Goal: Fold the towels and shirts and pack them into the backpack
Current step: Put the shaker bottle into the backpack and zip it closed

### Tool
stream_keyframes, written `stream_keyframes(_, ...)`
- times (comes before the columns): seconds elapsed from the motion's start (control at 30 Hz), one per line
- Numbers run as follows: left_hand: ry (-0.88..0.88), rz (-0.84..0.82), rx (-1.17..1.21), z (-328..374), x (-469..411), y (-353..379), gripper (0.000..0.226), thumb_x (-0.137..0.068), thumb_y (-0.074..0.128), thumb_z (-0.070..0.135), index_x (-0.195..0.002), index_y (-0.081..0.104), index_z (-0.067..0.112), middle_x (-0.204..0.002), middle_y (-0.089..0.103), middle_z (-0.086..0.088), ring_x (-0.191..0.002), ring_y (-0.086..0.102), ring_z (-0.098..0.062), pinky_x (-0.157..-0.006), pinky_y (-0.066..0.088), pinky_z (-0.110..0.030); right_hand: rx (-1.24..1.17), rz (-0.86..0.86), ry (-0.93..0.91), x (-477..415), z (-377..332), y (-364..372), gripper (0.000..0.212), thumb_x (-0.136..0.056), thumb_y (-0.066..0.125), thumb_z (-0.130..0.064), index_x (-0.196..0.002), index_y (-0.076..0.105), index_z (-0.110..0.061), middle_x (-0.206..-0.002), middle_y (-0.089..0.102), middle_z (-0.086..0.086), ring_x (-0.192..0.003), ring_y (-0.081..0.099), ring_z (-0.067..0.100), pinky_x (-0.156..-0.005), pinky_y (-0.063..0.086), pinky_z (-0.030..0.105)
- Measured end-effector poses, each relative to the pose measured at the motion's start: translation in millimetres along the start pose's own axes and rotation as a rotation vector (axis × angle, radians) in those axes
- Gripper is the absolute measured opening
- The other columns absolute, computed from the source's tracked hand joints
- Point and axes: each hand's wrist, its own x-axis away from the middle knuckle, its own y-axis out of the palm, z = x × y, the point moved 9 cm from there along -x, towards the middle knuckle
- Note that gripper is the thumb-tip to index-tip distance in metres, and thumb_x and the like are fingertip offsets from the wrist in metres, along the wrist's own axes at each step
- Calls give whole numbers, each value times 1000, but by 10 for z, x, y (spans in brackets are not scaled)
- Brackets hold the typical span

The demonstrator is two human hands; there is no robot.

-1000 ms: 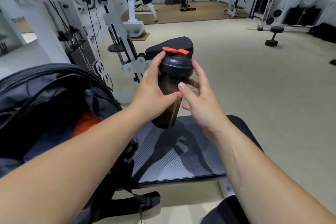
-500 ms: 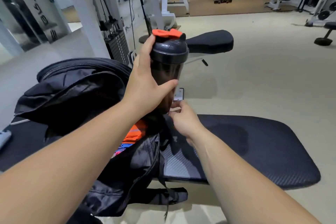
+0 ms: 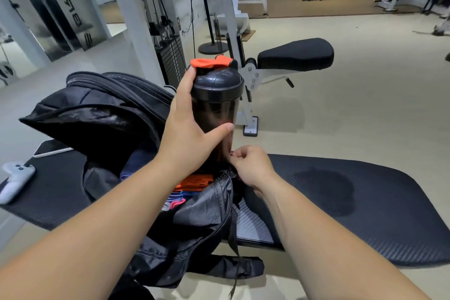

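Left hand [image 3: 187, 134] has its fingers [image 3: 187, 80] curled round a dark shaker bottle [image 3: 216, 105], thumb across the front and index tip up by the orange flip cap, holding it upright. Right hand [image 3: 253, 168] sits just below and to the right of that, fingers bunched together and pinching the edge of the backpack [image 3: 97, 114] opening right beside the bottle's base; can't tell if it's a zipper pull or just fabric, too small and dark. The bottle's lower end is right at the mouth of the pack, just above the folded clothes [image 3: 194, 184] already inside: orange piece on top, some blue and pink bits under it. The backpack itself is black, slumped open under and to the left of both hands, top flap thrown back, one strap hanging off the near edge of the desk [image 3: 365, 202]. The desk is a black padded gym bench stretching out to the right of the hands. Way off to the left on it there's a white game controller [image 3: 14, 181], and beyond that a flat white-edged device [image 3: 52, 150]. Past the fingers stands a white cable machine with a black seat pad [image 3: 295, 55].
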Motion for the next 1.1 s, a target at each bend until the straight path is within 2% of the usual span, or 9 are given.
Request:
stream_keyframes(0.13, -38, 19, -7, 29, -26, -20, 117, -70, 90, 32, -158, 12, 39, -155, 35, 10, -143, 36, -7, -118, 35, -39, -337, -30, 146, -5, 74, -88, 9, -96, 65, -16, -88, 68, -13, -73, 65, 4, -61, 62, 17, -46, 48, 24)
stream_keyframes(0.23, -63, -5, -49, 49, -73, 11, 118, -70, 90, 37, -156, 10, 44, -151, 43, 11, -137, 44, -10, -115, 39, -38, -521, -65, 242, 13, 77, -155, 8, -98, 60, -14, -91, 64, -14, -66, 63, 2, -48, 57, 11, -41, 43, 20)
stream_keyframes(0.33, -72, -26, -92, 66, -94, 47, 118, -69, 89, 40, -156, 8, 45, -149, 47, 9, -134, 47, -12, -113, 42, -40, -606, -72, 285, 42, 88, -173, 10, -99, 58, -11, -90, 61, -15, -62, 62, 1, -48, 53, 11, -39, 40, 19)
stream_keyframes(0.47, -166, 71, -6, 13, -108, 31, 115, -68, 88, 41, -152, 11, 51, -137, 56, 7, -122, 57, -13, -107, 47, -40, -759, -70, 300, 90, 100, -127, 10, -101, 54, -9, -93, 58, -13, -54, 62, 1, -41, 53, 10, -37, 38, 18)
stream_keyframes(0.6, -257, 216, 141, -31, -56, 82, 113, -69, 87, 39, -152, 11, 52, -134, 56, 13, -119, 59, -7, -108, 47, -40, -811, -42, 289, 119, 129, -153, 6, -101, 54, -10, -99, 60, -12, -60, 65, 3, -43, 56, 10, -37, 40, 19)
stream_keyframes(0.9, -200, 197, 154, -136, 195, 266, 118, -72, 87, 33, -157, 6, 41, -153, 42, 6, -140, 44, -9, -116, 39, -42, -708, 18, 293, 143, 353, -305, 5, -100, 57, -12, -102, 62, -10, -84, 63, 10, -47, 51, 9, -43, 45, 21)
stream_keyframes(1.1, -214, 321, 191, -130, 334, 310, 115, -71, 88, 36, -157, 12, 34, -152, 43, 3, -138, 45, -8, -114, 41, -41, -791, 17, 264, 117, 398, -380, 6, -99, 59, -9, -101, 64, -7, -86, 63, 10, -48, 52, 9, -43, 45, 21)
